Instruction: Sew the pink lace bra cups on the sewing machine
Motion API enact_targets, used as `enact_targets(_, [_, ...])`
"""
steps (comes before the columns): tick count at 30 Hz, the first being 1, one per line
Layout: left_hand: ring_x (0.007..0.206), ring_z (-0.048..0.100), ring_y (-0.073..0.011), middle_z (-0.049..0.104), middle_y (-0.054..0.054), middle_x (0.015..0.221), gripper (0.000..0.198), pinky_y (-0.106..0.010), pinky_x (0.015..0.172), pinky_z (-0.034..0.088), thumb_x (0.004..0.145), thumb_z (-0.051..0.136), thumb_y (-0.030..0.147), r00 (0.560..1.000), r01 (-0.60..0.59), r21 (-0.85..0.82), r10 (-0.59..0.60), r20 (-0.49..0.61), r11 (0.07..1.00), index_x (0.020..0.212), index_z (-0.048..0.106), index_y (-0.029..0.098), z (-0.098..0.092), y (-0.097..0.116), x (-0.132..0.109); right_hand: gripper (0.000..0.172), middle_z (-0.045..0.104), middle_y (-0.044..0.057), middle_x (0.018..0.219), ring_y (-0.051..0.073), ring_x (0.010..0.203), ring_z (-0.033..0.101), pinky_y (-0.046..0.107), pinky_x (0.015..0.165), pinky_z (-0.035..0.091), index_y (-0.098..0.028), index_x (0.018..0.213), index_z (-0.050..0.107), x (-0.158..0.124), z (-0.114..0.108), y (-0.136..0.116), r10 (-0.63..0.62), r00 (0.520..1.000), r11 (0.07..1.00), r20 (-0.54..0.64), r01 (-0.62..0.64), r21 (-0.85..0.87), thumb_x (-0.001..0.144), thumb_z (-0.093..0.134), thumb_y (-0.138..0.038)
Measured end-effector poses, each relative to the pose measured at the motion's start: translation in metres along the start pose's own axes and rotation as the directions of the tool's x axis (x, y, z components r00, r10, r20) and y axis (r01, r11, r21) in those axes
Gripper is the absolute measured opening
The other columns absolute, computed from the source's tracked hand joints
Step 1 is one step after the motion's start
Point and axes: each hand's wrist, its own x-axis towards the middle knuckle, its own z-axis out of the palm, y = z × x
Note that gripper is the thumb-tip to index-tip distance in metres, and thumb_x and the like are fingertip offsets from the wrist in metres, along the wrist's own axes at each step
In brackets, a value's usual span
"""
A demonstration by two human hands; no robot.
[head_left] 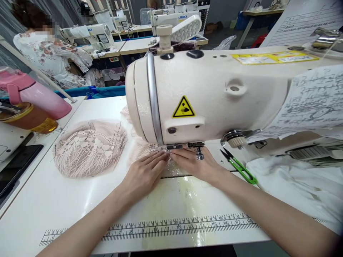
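Note:
A cream sewing machine [198, 92] stands over a piece of pale pink lace fabric [144, 150]. My left hand [146, 169] lies on this lace, its fingers stretched out towards the needle area. From the other side, my right hand [194, 164] rests by the needle area with its fingers extended and partly covered by the machine's parts. The fingertips of both hands nearly meet at the lace edge. The needle and presser foot are hard to make out. To the left lies a rounded pile of pink lace pieces [89, 150] with loose dark threads.
Green thread snips [239, 166] lie right of my right hand, beside white fabric [292, 182]. A printed ruler [160, 228] runs along the table's front. At left are a pink bottle [45, 94], an amber cup [32, 117] and a black phone [18, 167]. Another person [48, 53] sits beyond.

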Motion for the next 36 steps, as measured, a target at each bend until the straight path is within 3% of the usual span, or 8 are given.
enact_targets(5, [0.116, 0.062, -0.0228, 0.068, -0.012, 0.118, 0.021, -0.040, 0.098, 0.055, 0.092, 0.044, 0.014, 0.999, 0.048, -0.030, -0.048, 0.002, 0.998, 0.101, 0.063, 0.012, -0.004, -0.002, -0.001, 0.036, 0.069, -0.003, 0.107, 0.012, 0.082, 0.059, 0.033, 0.060, 0.038, -0.021, 0.101, 0.064, 0.003, -0.006, -0.009, -0.073, 0.997, 0.996, 0.030, 0.075, -0.050, 0.087, 0.040, 0.002])
enact_targets(11, [0.114, 0.063, -0.0241, 0.069, -0.013, 0.116, 0.024, -0.041, 0.098, 0.055, 0.086, 0.045, 0.012, 0.999, 0.045, -0.038, -0.046, -0.009, 0.998, 0.103, 0.062, 0.010, -0.004, -0.005, -0.002, 0.016, 0.069, -0.001, 0.094, 0.011, 0.080, 0.058, 0.030, 0.060, 0.037, -0.020, 0.092, 0.062, 0.008, 0.005, -0.008, -0.039, 0.998, 0.987, -0.039, 0.044, 0.157, 0.093, 0.048, -0.014])
enact_targets(14, [0.109, 0.066, -0.0217, 0.071, -0.010, 0.111, 0.019, -0.039, 0.097, 0.055, 0.086, 0.052, 0.013, 0.997, 0.007, -0.001, -0.007, -0.080, 1.000, 0.101, 0.063, 0.013, -0.006, -0.003, 0.000, 0.016, 0.068, 0.001, 0.093, 0.013, 0.081, 0.059, 0.029, 0.065, 0.041, -0.018, 0.100, 0.063, 0.010, 0.011, -0.007, -0.024, 0.998, 0.954, -0.049, 0.038, 0.298, 0.095, 0.048, -0.021])
enact_targets(18, [0.102, 0.069, -0.0194, 0.073, -0.005, 0.104, 0.012, -0.036, 0.094, 0.056, 0.086, 0.060, 0.018, 0.989, 0.000, 0.026, 0.004, -0.146, 1.000, 0.098, 0.063, 0.017, -0.008, -0.003, 0.002, 0.018, 0.068, 0.001, 0.089, 0.013, 0.086, 0.060, 0.028, 0.070, 0.044, -0.019, 0.091, 0.066, 0.011, 0.012, -0.009, -0.041, 0.998, 0.916, -0.047, 0.056, 0.398, 0.095, 0.048, -0.017])
enact_targets(20, [0.106, 0.067, -0.0204, 0.071, -0.007, 0.111, 0.021, -0.039, 0.098, 0.053, 0.087, 0.059, 0.021, 0.994, 0.011, 0.012, -0.010, -0.111, 1.000, 0.107, 0.062, 0.016, -0.008, -0.006, 0.000, 0.019, 0.069, 0.000, 0.085, 0.012, 0.085, 0.060, 0.027, 0.070, 0.044, -0.020, 0.088, 0.066, 0.010, 0.010, -0.011, -0.044, 0.997, 0.916, -0.059, 0.064, 0.396, 0.094, 0.049, -0.015])
enact_targets(23, [0.123, 0.057, -0.0227, 0.061, -0.010, 0.131, 0.041, -0.045, 0.108, 0.045, 0.087, 0.052, 0.019, 0.999, -0.006, -0.013, 0.007, 0.034, 1.000, 0.128, 0.053, 0.014, -0.007, -0.013, -0.005, 0.021, 0.068, -0.001, 0.078, 0.012, 0.079, 0.059, 0.026, 0.071, 0.045, -0.020, 0.085, 0.067, 0.008, 0.007, -0.014, -0.038, 0.997, 0.930, -0.067, 0.060, 0.362, 0.093, 0.049, -0.013])
enact_targets(26, [0.129, 0.051, -0.0228, 0.056, -0.010, 0.137, 0.049, -0.045, 0.109, 0.044, 0.084, 0.048, 0.014, 0.991, -0.023, -0.031, 0.027, 0.132, 0.999, 0.132, 0.051, 0.013, -0.007, -0.020, -0.010, 0.020, 0.069, -0.002, 0.077, 0.011, 0.079, 0.060, 0.028, 0.077, 0.046, -0.022, 0.089, 0.068, 0.006, 0.006, -0.016, -0.038, 0.996, 0.938, -0.078, 0.063, 0.340, 0.092, 0.051, -0.012])
enact_targets(36, [0.124, 0.056, -0.0229, 0.062, -0.009, 0.130, 0.056, -0.045, 0.110, 0.043, 0.073, 0.044, 0.007, 0.989, -0.017, -0.032, 0.021, 0.146, 0.999, 0.127, 0.057, 0.013, -0.012, -0.025, -0.009, 0.023, 0.074, -0.005, 0.086, 0.010, 0.087, 0.065, 0.029, 0.091, 0.043, -0.020, 0.092, 0.065, 0.002, 0.013, -0.021, -0.076, 0.988, 0.946, -0.132, 0.113, 0.304, 0.085, 0.054, -0.001])
